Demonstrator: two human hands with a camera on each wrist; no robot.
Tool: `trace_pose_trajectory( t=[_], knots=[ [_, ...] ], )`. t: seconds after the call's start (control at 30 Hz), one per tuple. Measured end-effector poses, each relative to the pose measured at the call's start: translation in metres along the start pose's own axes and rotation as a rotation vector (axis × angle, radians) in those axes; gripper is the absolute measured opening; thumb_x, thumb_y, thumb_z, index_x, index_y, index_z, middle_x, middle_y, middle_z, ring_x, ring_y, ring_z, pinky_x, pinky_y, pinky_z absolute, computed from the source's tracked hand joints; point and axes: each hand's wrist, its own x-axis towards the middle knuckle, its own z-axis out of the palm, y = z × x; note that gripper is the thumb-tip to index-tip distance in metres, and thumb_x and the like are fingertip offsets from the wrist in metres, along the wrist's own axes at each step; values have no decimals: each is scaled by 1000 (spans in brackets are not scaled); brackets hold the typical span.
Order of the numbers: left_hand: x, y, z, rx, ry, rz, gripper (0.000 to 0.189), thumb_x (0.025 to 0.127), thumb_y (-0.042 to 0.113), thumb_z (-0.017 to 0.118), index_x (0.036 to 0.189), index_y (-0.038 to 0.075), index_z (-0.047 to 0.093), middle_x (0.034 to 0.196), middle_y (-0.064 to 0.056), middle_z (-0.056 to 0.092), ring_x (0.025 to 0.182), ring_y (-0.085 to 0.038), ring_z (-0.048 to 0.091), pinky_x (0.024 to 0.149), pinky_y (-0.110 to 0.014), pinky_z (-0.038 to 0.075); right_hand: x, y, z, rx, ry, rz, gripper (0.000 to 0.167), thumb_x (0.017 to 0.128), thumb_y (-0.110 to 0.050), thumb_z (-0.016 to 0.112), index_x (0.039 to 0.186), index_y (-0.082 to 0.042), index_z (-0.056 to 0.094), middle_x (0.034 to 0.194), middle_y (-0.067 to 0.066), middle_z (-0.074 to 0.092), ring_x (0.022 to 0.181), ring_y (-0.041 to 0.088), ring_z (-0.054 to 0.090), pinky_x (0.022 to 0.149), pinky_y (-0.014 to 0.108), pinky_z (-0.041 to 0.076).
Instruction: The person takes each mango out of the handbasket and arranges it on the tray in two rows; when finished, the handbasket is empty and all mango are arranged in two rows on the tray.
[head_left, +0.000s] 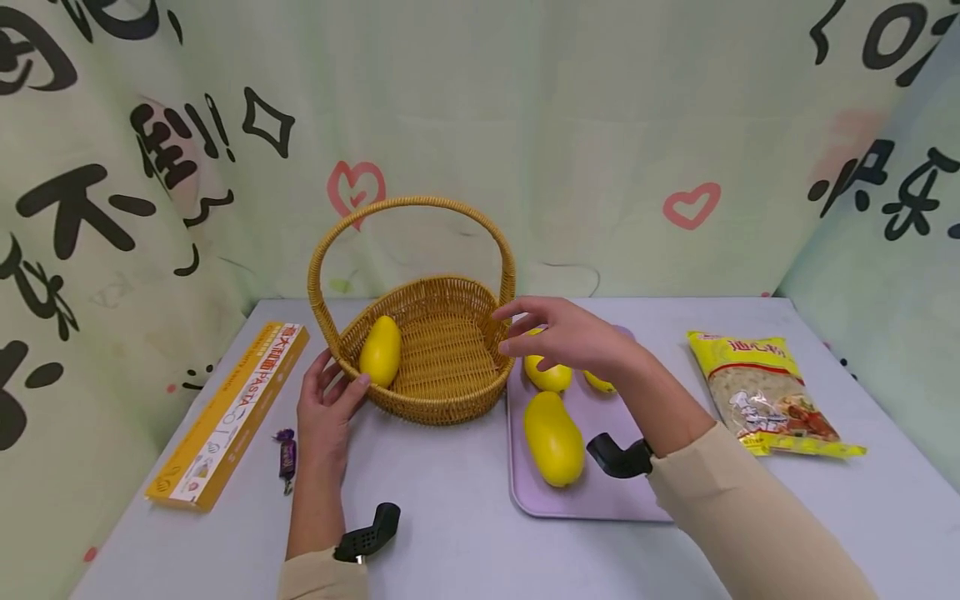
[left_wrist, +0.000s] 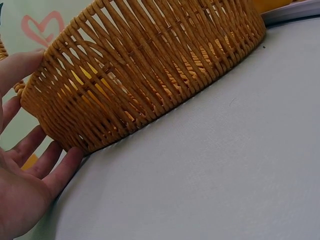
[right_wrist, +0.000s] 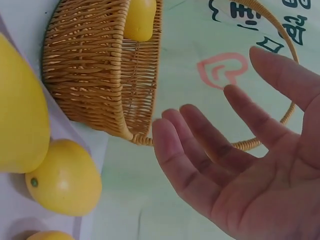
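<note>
A wicker basket with a tall arched handle stands on the table, one yellow mango lying inside at its left. My left hand holds the basket's left side. In the left wrist view its thumb lies at the rim and its fingers rest low on the outer wall. Over the far part of a lilac tray, my right hand is held out with spread, slightly bent fingers and nothing in it, beside the handle's right foot. Several yellow mangoes lie on the tray, partly hidden by the right arm.
At the left lies a long yellow pasta box, with a small purple wrapped candy between it and the left forearm. Right of the tray is a yellow-and-clear food bag. A printed curtain hangs behind the table.
</note>
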Motion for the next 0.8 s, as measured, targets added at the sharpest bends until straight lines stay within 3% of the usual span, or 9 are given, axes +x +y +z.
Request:
trace_pose_trajectory(
  t=[0.17,0.3,0.43,0.6,0.8],
  knots=[
    [-1,0,-1,-13,-11,-2,78,95,20,77,160,35,36,161,-1,42,143,-20,48,108,-27,52,12,-11,3,20,-73,8,49,97,-31,70,144,-25,56,139,7,61,123,29,62,97,45,60],
    [0,0,-1,-16,-15,0,78,95,21,77,160,34,35,161,-1,42,143,-20,47,109,-27,51,26,-20,6,14,-105,7,49,97,-29,70,144,-25,55,138,6,61,124,28,61,98,47,59],
    [0,0,-2,-5,-4,-1,77,95,20,77,158,36,37,160,0,43,143,-20,48,109,-28,51,45,-29,10,2,-119,24,48,97,-29,70,144,-25,56,139,5,61,124,27,61,99,49,59],
    [0,0,-3,-11,1,-2,76,94,20,77,158,36,38,160,-1,43,143,-21,48,112,-32,50,64,-38,15,-39,-130,46,49,98,-30,70,144,-25,55,140,4,60,125,27,58,94,44,60],
    [0,1,-1,-33,-11,0,77,93,21,79,157,36,39,160,0,43,143,-20,48,112,-30,50,84,-37,21,-2,-151,70,50,97,-30,71,144,-26,55,148,4,52,134,34,52,98,47,59]
  ],
)
